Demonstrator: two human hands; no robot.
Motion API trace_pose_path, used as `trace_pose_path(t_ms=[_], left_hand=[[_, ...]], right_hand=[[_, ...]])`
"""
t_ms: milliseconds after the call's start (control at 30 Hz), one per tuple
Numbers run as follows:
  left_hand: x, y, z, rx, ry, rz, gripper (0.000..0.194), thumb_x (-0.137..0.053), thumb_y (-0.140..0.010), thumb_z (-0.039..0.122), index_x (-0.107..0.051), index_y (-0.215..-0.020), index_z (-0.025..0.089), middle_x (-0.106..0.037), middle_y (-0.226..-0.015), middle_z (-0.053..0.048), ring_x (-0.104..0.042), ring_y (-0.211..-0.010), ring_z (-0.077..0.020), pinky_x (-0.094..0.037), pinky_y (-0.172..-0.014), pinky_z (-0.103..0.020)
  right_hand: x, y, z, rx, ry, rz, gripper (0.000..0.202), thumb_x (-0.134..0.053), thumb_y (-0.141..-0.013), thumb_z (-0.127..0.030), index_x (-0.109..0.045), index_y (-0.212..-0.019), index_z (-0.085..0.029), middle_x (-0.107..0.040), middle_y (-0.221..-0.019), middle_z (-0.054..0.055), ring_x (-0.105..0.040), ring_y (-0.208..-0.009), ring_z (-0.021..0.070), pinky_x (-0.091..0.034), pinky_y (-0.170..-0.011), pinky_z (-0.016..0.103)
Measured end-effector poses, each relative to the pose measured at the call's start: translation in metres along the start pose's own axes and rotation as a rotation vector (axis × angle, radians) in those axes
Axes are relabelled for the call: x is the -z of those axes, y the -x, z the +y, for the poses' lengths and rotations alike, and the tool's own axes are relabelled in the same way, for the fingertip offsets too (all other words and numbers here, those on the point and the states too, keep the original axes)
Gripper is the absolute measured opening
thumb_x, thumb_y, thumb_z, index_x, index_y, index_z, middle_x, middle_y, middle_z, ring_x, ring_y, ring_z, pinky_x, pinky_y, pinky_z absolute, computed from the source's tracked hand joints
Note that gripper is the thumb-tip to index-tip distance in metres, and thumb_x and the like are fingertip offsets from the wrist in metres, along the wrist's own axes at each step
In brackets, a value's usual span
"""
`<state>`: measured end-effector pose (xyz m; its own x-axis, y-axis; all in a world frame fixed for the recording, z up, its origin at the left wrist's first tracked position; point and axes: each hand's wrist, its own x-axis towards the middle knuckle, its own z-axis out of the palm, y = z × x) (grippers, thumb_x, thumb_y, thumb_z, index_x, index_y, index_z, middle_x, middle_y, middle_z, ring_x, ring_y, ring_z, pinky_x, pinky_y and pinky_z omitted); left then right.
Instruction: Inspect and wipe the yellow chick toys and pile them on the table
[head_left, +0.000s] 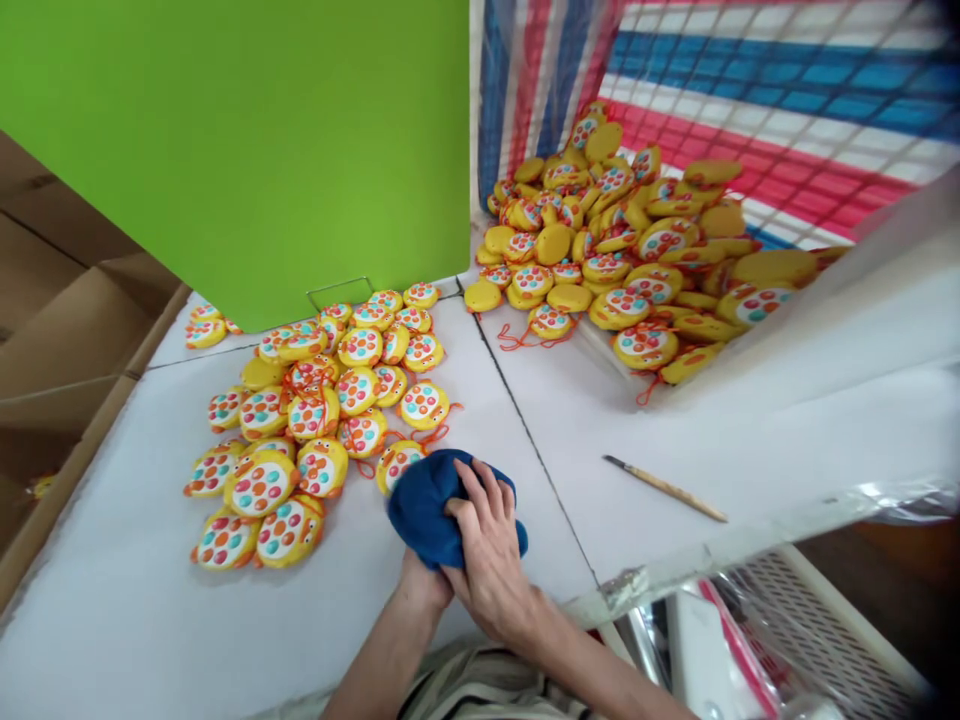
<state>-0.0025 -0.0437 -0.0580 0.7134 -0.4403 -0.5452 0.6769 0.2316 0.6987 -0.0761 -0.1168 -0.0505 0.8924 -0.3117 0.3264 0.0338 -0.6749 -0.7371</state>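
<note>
A bunched blue cloth (431, 505) is held between my two hands at the near edge of the table. My right hand (487, 540) presses on it from above, its fingers curled into the fabric. From below, my left hand (429, 582) holds the cloth, with its fingers hidden under the folds. Whether anything is wrapped inside cannot be seen. Just beyond the cloth, partly covered by it, lies a yellow duck-shaped piece (397, 462) with coloured dots on white. More such duck pieces (261, 483) with orange strings spread to the left.
A large heap of yellow duck pieces (607, 240) fills a striped-lined bin at the back right. A thin wooden-handled brush or knife (664, 487) lies on the right. A green panel (300, 150) stands behind, cardboard boxes (67, 300) at left, a white basket (832, 620) below right.
</note>
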Motion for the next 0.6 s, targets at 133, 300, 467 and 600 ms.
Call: trace_pose_path(t_ms=[133, 300, 467, 600], left_hand=[[-0.006, 0.019, -0.009, 0.15, 0.034, 0.134, 0.042, -0.066, -0.068, 0.049, -0.061, -0.099, 0.021, -0.067, -0.098, -0.005, -0.063, -0.096, -0.0234, -0.054, -0.07, -0.031], [0.008, 0.038, 0.028, 0.165, 0.136, 0.25, 0.048, -0.061, -0.075, 0.046, -0.054, -0.118, 0.025, -0.065, -0.106, -0.008, -0.063, -0.096, -0.0299, -0.054, -0.065, -0.037], [0.001, 0.03, 0.053, -0.174, 0.083, 0.291, 0.055, -0.059, -0.076, 0.051, -0.051, -0.125, 0.027, -0.056, -0.127, -0.006, -0.049, -0.119, -0.0315, -0.053, -0.068, -0.035], [-0.027, 0.028, 0.032, -0.08, -0.067, 0.002, 0.05, -0.056, -0.078, 0.051, -0.056, -0.118, 0.022, -0.05, -0.133, -0.006, -0.043, -0.126, -0.0267, -0.05, -0.085, -0.034]], right_hand=[[-0.017, -0.023, 0.025, -0.196, -0.188, 0.047, 0.029, -0.043, -0.082, -0.022, -0.043, -0.111, -0.017, -0.051, -0.122, 0.014, -0.049, -0.112, 0.0256, -0.04, -0.094, 0.044], [0.012, -0.038, 0.058, -0.278, -0.129, -0.068, 0.032, -0.046, -0.084, -0.022, -0.047, -0.115, -0.016, -0.056, -0.115, 0.014, -0.054, -0.108, 0.0252, -0.043, -0.095, 0.046], [0.026, -0.008, 0.029, -0.125, -0.15, -0.183, 0.054, -0.048, -0.088, -0.028, -0.031, -0.139, -0.021, -0.026, -0.147, 0.013, -0.026, -0.137, 0.024, -0.031, -0.11, 0.046], [0.027, -0.006, 0.014, -0.17, -0.378, -0.126, 0.064, -0.054, -0.085, -0.03, -0.026, -0.142, -0.022, -0.031, -0.145, 0.011, -0.033, -0.133, 0.0245, -0.031, -0.111, 0.044]])
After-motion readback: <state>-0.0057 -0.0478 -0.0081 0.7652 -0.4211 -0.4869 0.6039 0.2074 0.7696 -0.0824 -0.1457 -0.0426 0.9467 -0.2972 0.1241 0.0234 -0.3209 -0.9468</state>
